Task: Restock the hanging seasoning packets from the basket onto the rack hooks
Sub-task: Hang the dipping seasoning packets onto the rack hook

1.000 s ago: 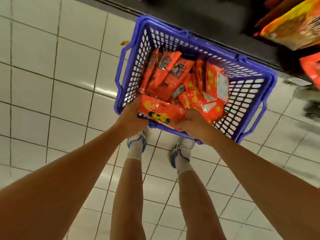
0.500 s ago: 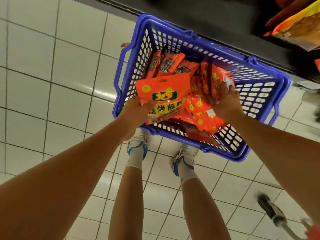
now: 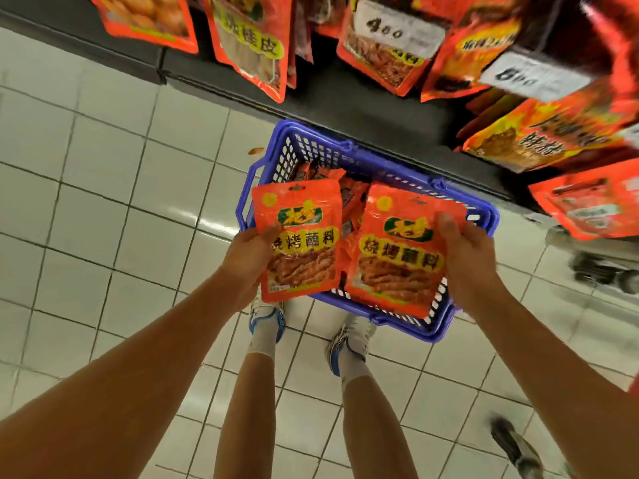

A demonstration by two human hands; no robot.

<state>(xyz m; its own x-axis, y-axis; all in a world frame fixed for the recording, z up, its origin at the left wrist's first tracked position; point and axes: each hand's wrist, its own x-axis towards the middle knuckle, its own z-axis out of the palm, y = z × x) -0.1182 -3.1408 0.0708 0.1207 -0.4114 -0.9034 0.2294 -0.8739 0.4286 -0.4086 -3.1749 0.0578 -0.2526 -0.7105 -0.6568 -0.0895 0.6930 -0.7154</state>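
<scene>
White tiled floor (image 3: 103, 209) seen across left and bottom of frame. Dark rack with hung red packets (image 3: 249, 46) along top. Blue plastic lattice basket (image 3: 484, 216) set on floor at centre, more packets inside. Two flat orange-red foil seasoning packets raised above basket: left packet (image 3: 301, 243) pinched at side edge by left hand (image 3: 249, 257), right packet (image 3: 397, 257) gripped at side by right hand (image 3: 466, 250). Packets judged light, limp, slick; best held near top hang hole.
</scene>
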